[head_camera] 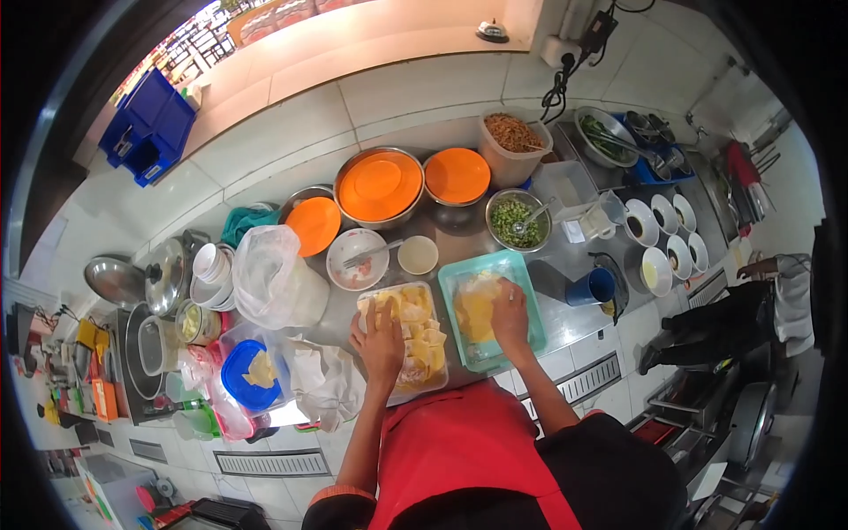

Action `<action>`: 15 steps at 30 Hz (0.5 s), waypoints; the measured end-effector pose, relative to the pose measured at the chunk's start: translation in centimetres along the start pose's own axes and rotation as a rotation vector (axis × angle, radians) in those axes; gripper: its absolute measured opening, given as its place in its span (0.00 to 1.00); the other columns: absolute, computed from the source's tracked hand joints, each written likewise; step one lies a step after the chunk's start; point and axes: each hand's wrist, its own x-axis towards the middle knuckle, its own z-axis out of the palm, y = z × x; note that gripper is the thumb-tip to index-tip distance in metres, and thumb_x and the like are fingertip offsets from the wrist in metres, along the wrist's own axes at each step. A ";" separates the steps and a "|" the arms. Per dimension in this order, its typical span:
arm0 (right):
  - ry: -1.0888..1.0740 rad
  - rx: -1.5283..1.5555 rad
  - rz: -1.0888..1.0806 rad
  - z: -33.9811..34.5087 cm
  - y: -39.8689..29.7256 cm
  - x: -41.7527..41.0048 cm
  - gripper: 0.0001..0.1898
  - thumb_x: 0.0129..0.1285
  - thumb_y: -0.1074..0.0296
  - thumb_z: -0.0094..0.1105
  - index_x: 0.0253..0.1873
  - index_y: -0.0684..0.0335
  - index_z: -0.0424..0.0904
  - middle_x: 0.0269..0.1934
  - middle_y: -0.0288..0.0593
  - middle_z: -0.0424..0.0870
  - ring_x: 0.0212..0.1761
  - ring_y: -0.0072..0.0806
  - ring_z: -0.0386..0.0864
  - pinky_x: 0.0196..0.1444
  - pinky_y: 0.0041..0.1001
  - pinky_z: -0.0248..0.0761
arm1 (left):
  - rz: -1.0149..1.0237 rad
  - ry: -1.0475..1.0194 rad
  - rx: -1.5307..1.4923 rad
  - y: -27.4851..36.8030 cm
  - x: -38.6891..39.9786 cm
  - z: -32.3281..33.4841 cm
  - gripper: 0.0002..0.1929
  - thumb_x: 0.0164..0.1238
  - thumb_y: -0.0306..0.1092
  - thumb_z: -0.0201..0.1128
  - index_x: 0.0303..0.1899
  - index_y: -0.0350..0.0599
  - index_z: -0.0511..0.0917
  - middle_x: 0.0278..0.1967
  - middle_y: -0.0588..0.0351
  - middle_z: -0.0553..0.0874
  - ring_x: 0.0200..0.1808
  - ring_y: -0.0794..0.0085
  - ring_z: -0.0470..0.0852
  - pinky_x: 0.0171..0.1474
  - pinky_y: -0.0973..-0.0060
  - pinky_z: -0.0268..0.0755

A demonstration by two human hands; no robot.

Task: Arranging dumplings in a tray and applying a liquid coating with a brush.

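Note:
My left hand [380, 343] reaches over a clear plastic container [424, 387] with several folded yellow dumplings [419, 348]. Its fingers are bent down on the dumplings at the container's left side, and the palm hides what lies under it. To the right stands a teal plastic tray [467, 354], which holds a pile of yellow dough wrappers [474, 311] dusted with white flour. The fingers of my right hand [511, 318] rest on the right side of that pile. Its fingertips are partly hidden, so a grip on a wrapper cannot be made out.
Behind the containers are a white bowl with a fork [358, 260], a small cream bowl [418, 256] and a steel bowl of chopped greens [519, 220]. Crumpled paper [324, 381] lies left, a blue cup [591, 286] right. Another person [735, 311] stands far right.

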 end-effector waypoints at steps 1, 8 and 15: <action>-0.045 -0.038 0.116 -0.3 0.4 -0.6 0.26 0.67 0.75 0.66 0.68 0.59 0.69 0.51 0.59 0.83 0.55 0.61 0.79 0.60 0.52 0.72 | -0.012 -0.007 0.013 0.2 -0.2 0.2 0.23 0.79 0.41 0.59 0.72 0.60 0.79 0.76 0.51 0.72 0.75 0.44 0.63 0.72 0.41 0.57; -0.062 0.115 0.304 -0.7 2.9 0.5 0.36 0.56 0.78 0.75 0.67 0.57 0.66 0.46 0.60 0.83 0.52 0.61 0.81 0.54 0.51 0.73 | 0.007 0.000 0.043 0.9 -0.4 0.3 0.24 0.80 0.40 0.59 0.74 0.60 0.77 0.77 0.48 0.70 0.78 0.42 0.61 0.73 0.41 0.56; -0.243 0.447 0.521 -1.6 1.5 1.8 0.36 0.57 0.77 0.77 0.67 0.53 0.65 0.39 0.52 0.88 0.41 0.50 0.88 0.46 0.43 0.78 | -0.018 0.107 -0.073 0.5 -1.3 -0.8 0.23 0.81 0.42 0.60 0.74 0.61 0.77 0.79 0.46 0.67 0.77 0.39 0.62 0.74 0.39 0.56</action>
